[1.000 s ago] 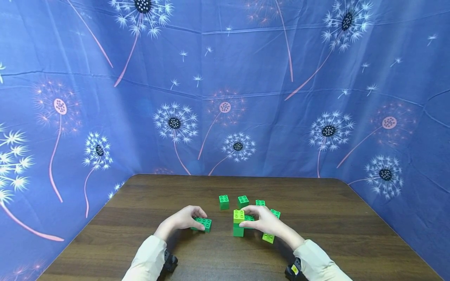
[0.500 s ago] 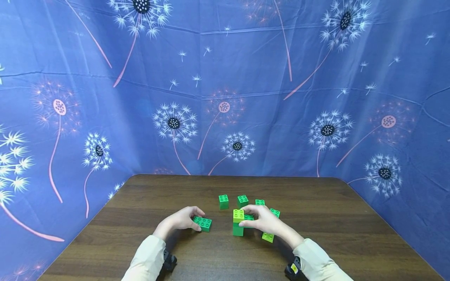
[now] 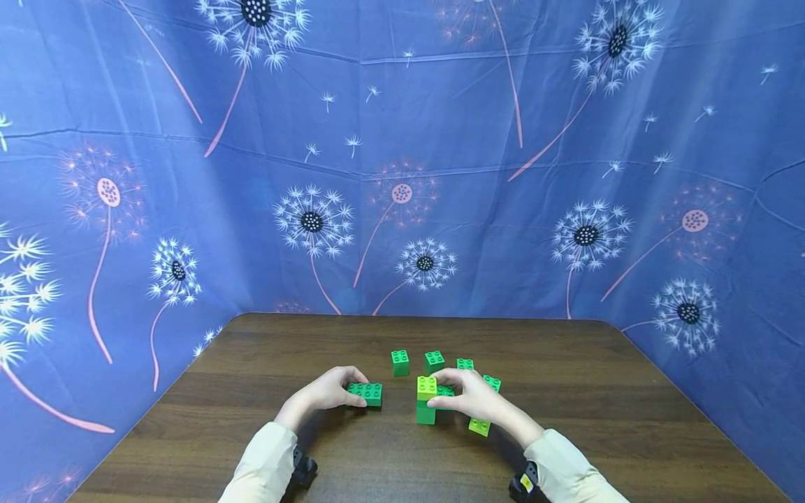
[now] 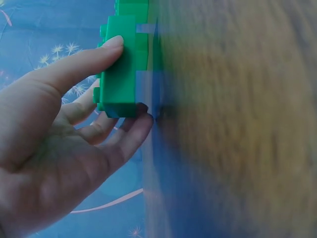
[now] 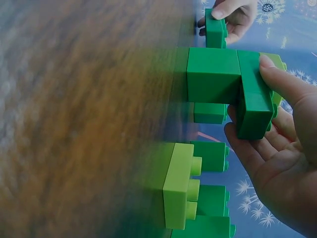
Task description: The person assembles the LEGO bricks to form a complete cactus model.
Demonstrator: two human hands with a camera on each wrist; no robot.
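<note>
My left hand pinches a long green toy building brick with two rows of studs, thumb on its near side and fingers behind. In the left wrist view a thin gap shows between this brick and the table. To the right, my right hand grips a long green brick in a small stack, thumb in front and fingers at the back. Under that brick's left end stands a tall green block; a yellow-green brick sits on top. The hand partly hides the long brick.
Two small green bricks, one on the left and another beside it, stand behind the stack. More green bricks lie behind my right hand. A yellow-green brick lies under the right wrist. Blue dandelion-patterned cloth hangs behind the wooden table.
The left hand's brick has turned straighter, shifted slightly right and risen a little. Its thumb has moved farther along the near side. The right hand and stack look unmoved.
</note>
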